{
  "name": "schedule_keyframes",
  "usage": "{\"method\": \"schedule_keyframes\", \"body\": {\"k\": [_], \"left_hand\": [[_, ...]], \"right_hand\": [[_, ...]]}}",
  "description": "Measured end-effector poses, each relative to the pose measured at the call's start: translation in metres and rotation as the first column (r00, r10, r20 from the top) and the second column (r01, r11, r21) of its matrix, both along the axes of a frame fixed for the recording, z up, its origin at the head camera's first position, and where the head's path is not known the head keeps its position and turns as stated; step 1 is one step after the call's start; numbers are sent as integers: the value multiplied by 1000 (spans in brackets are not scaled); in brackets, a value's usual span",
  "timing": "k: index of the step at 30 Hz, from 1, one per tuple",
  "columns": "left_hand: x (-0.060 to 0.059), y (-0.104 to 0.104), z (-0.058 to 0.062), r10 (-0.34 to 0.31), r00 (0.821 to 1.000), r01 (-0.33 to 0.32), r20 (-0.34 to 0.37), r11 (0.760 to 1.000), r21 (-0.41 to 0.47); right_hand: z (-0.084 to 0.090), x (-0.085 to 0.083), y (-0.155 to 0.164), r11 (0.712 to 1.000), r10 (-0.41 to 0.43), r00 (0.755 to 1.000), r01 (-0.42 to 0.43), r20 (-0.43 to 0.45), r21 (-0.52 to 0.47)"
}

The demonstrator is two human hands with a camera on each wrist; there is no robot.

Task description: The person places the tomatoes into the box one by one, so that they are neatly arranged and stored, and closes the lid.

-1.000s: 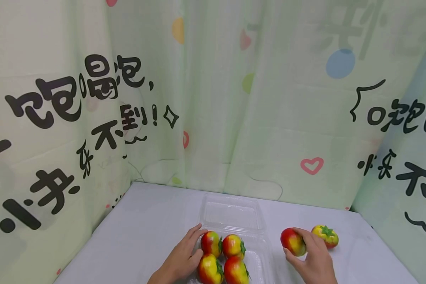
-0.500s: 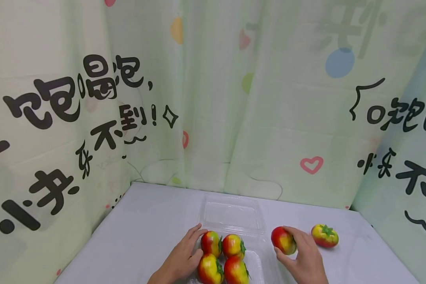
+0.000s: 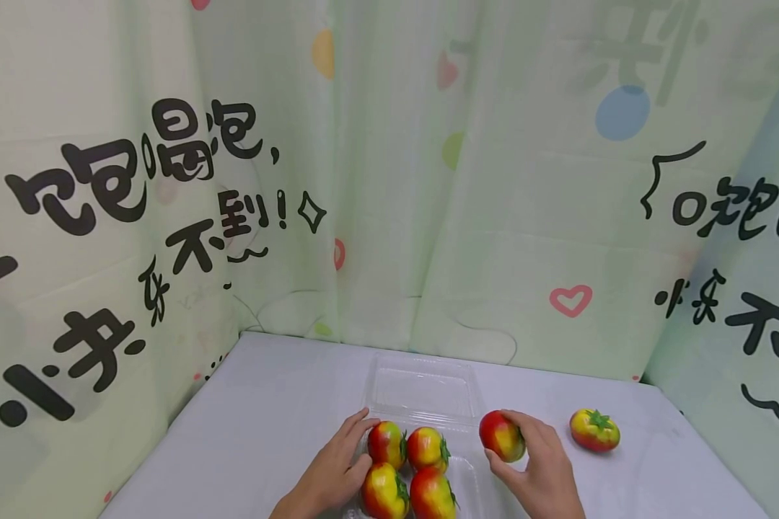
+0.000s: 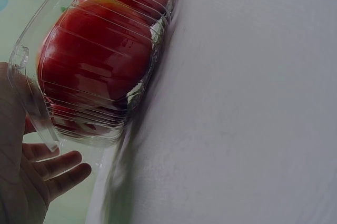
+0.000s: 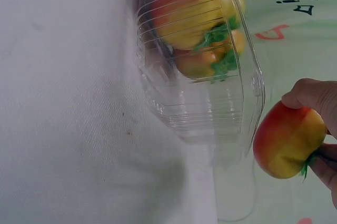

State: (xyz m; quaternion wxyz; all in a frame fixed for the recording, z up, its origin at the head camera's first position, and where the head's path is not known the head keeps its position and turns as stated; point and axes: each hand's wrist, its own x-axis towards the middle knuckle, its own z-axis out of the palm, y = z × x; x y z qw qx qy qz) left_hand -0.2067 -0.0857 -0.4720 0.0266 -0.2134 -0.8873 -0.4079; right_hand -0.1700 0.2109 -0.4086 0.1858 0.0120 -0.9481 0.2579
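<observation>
My right hand (image 3: 540,461) holds a red-and-yellow tomato (image 3: 498,437) between thumb and fingers, just right of a clear plastic clamshell box (image 3: 477,481). In the right wrist view the held tomato (image 5: 287,142) is beside the box's rim, its green calyx toward the fingers. Several tomatoes (image 3: 384,490) lie in the left part of the box. My left hand (image 3: 327,468) rests at the box's left edge, and some of its fingers (image 4: 66,174) stretch out straight in the left wrist view. The front of the box falls outside the head view.
One more tomato (image 3: 595,431) lies on the white table (image 3: 266,404) to the right. Behind the box's base its lid (image 3: 425,389) lies folded back. Printed curtains (image 3: 389,180) enclose the table at the back and sides.
My right hand has carried its tomato leftward, away from the one lying on the table and up to the box's right edge. The left hand and the boxed tomatoes look unmoved.
</observation>
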Motion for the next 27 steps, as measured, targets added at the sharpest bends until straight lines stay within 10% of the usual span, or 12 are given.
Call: {"method": "schedule_keyframes", "body": {"k": [27], "left_hand": [[1,0,0,6,1000,-6,-18,1000,-8]], "right_hand": [[-16,-3,-30,998,61,997,-60,55,-32]]}}
